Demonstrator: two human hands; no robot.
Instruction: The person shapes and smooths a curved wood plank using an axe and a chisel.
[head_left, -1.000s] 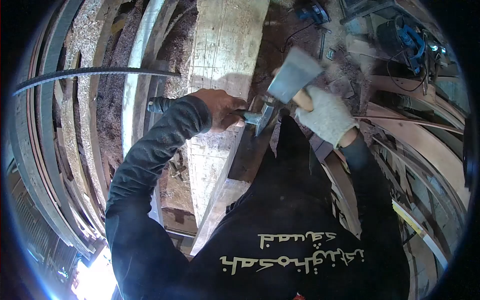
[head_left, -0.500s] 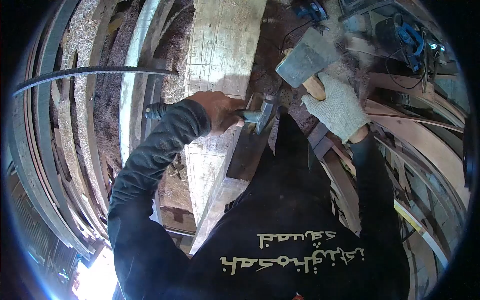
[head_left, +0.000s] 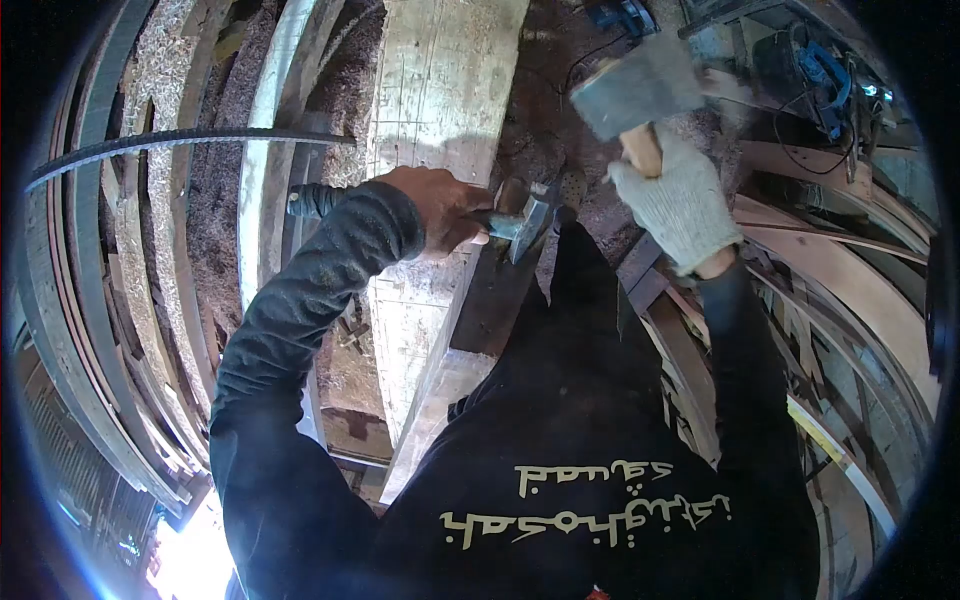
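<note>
My left hand (head_left: 440,212), bare, is closed around the handle of a hatchet-like tool (head_left: 530,228). Its metal head rests at the edge of a thick timber beam (head_left: 435,80), beside a darker side face of wood. The handle's dark wrapped end (head_left: 310,200) sticks out to the left past my wrist. In a pale knitted glove, my right hand (head_left: 680,205) grips the short wooden handle of a mallet (head_left: 640,88). The mallet's large grey block head is raised to the right of the beam, apart from the tool and blurred by motion.
A ribbed metal bar (head_left: 190,142) crosses the long planks on the left, among wood shavings. Blue power tools (head_left: 825,80) with cords lie at the upper right. Curved timber pieces (head_left: 830,265) are stacked at the right.
The mallet has moved up and to the right, its head turning, with my right hand shifting slightly along. My left hand and the hatchet-like tool have stayed nearly in place.
</note>
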